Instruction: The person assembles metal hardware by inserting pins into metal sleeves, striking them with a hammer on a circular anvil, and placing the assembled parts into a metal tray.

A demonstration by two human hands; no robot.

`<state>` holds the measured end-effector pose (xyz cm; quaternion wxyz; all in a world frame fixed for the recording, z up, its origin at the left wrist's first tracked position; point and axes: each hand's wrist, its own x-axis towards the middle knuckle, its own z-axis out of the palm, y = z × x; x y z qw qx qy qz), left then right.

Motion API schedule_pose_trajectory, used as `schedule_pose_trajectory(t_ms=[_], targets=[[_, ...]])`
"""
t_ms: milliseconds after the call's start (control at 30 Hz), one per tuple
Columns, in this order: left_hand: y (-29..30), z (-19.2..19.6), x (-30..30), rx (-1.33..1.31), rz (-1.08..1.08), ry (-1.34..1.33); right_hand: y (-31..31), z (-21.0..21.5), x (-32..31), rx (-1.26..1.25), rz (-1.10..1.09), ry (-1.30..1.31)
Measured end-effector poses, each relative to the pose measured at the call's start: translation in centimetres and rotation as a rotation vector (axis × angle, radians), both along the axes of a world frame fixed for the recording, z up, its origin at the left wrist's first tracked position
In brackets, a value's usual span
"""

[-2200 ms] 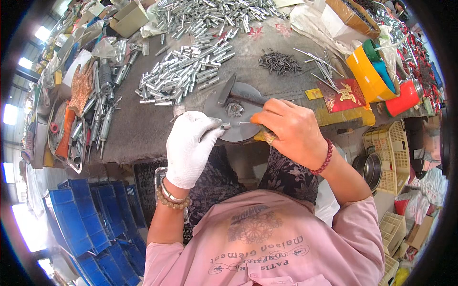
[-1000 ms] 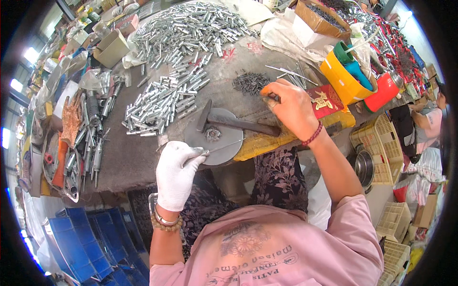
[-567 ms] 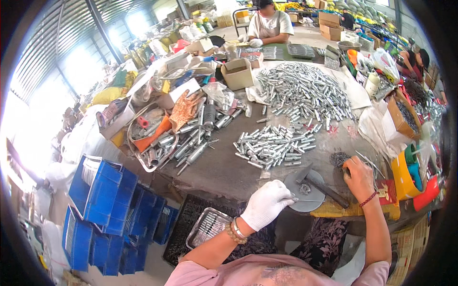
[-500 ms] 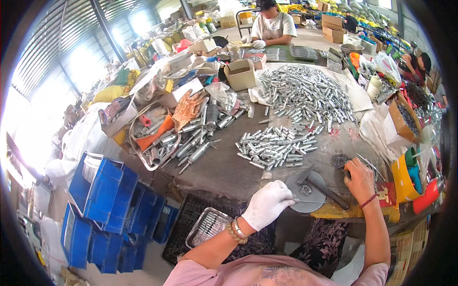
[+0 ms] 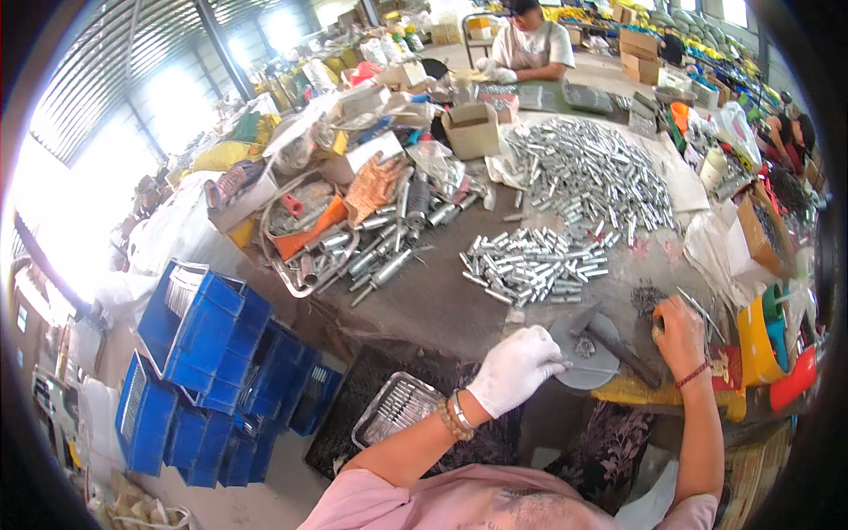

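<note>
My left hand (image 5: 519, 371), in a white knitted glove, is closed in a pinch at the left edge of a round grey metal plate (image 5: 583, 378). A thin metal rod, faint now, is pinched in its fingertips. On the plate lie a hammer (image 5: 629, 355) with a dark handle and a few small metal bits (image 5: 584, 347). My bare right hand (image 5: 680, 337) has its fingers curled together beside a little heap of dark thin pins (image 5: 647, 299). Whatever it pinches is hidden.
Silver metal tubes form a near pile (image 5: 534, 265) and a larger far pile (image 5: 592, 168). Tools and a glove fill a tray (image 5: 305, 287) at left. Blue bins (image 5: 208, 344) stand low left, near a tray of rods (image 5: 397, 411). Across the table sits a person (image 5: 530, 49).
The view has shifted, so the table and bins appear displaced and slightly turned. My left hand still pinches near the plate; the right has stayed beside the pins with fingers curled.
</note>
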<state>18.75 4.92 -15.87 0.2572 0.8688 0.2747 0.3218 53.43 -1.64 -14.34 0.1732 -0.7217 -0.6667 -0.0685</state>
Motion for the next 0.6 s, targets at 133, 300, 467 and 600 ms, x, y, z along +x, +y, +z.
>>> schedule_pose_trajectory(t_ms=[133, 300, 467, 600], targets=[[-0.1, 1.4, -0.2, 0.047, 0.006, -0.127, 0.2, 0.3, 0.9, 0.072, -0.009, 0.058], [0.8, 1.5, -0.9, -0.033, 0.041, -0.055, 1.1, -0.2, 1.6, 0.154, -0.054, 0.160], [0.7, 1.3, -0.3, -0.022, 0.026, -0.019, -0.7, 0.5, -0.1, 0.047, -0.108, 0.225], [0.1, 1.4, -0.3, -0.035, 0.035, -0.018, 0.0, 1.0, -1.4, 0.044, 0.034, 0.108]])
